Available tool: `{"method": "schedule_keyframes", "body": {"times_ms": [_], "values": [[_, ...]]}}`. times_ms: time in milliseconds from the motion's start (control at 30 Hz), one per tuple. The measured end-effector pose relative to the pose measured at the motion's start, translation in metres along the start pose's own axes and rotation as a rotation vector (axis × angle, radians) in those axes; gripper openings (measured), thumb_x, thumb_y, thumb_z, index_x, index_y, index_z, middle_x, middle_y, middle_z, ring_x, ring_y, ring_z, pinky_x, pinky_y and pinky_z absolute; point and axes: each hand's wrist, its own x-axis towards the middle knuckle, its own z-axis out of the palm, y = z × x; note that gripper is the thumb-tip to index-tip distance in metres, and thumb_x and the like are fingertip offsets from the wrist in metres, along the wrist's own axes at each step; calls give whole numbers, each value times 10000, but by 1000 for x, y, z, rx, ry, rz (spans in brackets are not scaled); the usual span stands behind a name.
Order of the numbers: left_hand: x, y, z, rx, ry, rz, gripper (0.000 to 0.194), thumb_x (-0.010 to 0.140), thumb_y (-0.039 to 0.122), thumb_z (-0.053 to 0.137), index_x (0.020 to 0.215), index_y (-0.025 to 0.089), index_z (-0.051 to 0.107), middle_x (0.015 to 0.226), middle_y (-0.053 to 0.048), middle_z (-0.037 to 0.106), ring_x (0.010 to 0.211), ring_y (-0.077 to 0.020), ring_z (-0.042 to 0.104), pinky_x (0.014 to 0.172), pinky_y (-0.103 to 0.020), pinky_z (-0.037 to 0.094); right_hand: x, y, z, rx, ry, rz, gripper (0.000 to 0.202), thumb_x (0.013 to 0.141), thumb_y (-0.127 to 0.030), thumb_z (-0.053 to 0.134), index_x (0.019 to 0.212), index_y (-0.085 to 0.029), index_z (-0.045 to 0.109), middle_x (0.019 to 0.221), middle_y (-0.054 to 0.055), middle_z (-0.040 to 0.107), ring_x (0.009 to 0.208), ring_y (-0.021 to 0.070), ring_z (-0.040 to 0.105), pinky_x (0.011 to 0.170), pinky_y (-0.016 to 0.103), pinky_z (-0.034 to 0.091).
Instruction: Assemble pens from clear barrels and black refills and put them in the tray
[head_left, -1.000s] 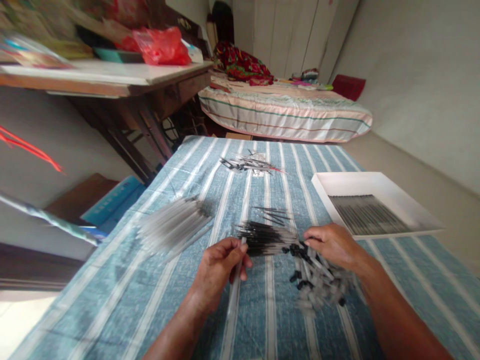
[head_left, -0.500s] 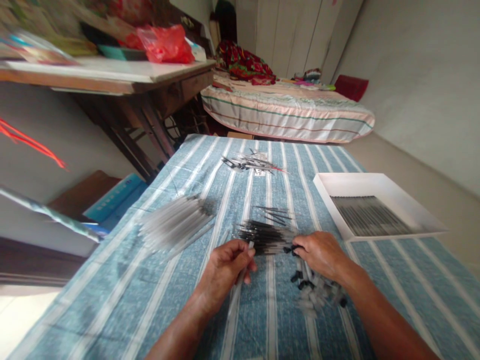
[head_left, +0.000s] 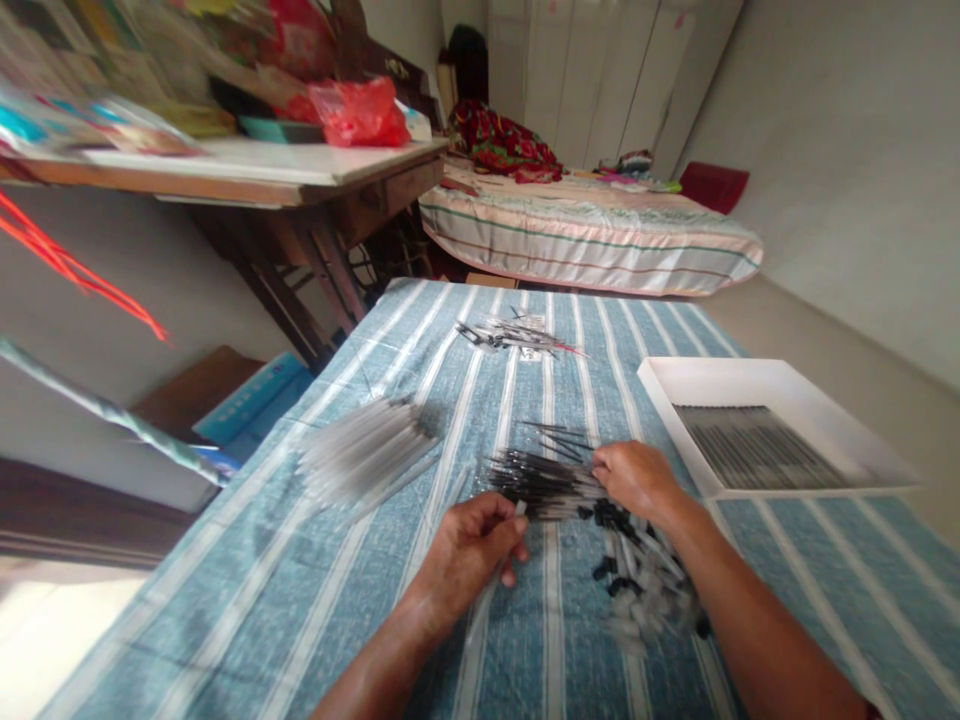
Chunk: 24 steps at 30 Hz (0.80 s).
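White walls enclose the shallow, open rectangular box (head_left: pixel 720 380) on the right side of the blue cloth with white stripes (head_left: pixel 247 560). Inside, slender dark grey sticks (head_left: pixel 757 447) lie flat, side by side in one even row, near the box's left and front walls.

Between thumb and fingers, the left hand (head_left: pixel 480 545) grips a slim, translucent whitish tube (head_left: pixel 487 605); its upper end pokes out beside the heap of thin black-and-grey rods (head_left: pixel 536 482), and its length slants down toward the person. The right hand (head_left: pixel 637 475) has its fingertips drawn together at the right end of that heap; whether anything is pinched there, I cannot tell.

Just below the right hand lies a loose pile of small black and clear plastic pieces (head_left: pixel 649 580). Left of the left hand rests a bundle of pale translucent tubes (head_left: pixel 367 450). On the desk, a crumpled red plastic bag (head_left: pixel 360 112) hides its contents.
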Motion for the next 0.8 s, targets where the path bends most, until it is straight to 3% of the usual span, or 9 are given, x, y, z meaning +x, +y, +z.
{"method": "schedule_keyframes", "body": {"times_ms": [333, 467, 600, 800], "values": [[1, -2, -3, -5, 12, 19, 228, 736, 371, 630, 688, 157, 566, 577, -4, 630, 402, -92, 508, 420, -210, 315, -8, 9, -7, 11, 55, -38, 280, 883, -241, 435, 833, -233, 710, 821, 63, 738, 790, 219, 673, 601, 252, 366], [3, -6, -6, -20, 51, 50, 209, 723, 358, 645, 688, 160, 587, 563, 11, 611, 419, -93, 508, 453, -217, 380, -16, 19, -13, 171, 156, -102, 269, 875, -286, 451, 846, -252, 717, 792, 26, 737, 735, 192, 663, 617, 238, 391], [2, -7, -6, -42, 60, 81, 199, 710, 350, 658, 725, 154, 626, 579, 12, 591, 468, -99, 502, 480, -222, 415, -25, 26, -19, 414, 155, -255, 283, 876, -306, 448, 824, -247, 719, 747, -6, 726, 682, 159, 647, 640, 225, 415], [2, -7, -8, 12, 77, 143, 192, 707, 349, 667, 720, 157, 664, 571, 23, 519, 509, -101, 459, 495, -216, 409, -31, 32, -24, 460, 144, -318, 306, 883, -330, 435, 806, -234, 715, 720, -2, 715, 644, 152, 632, 642, 224, 421]]}}
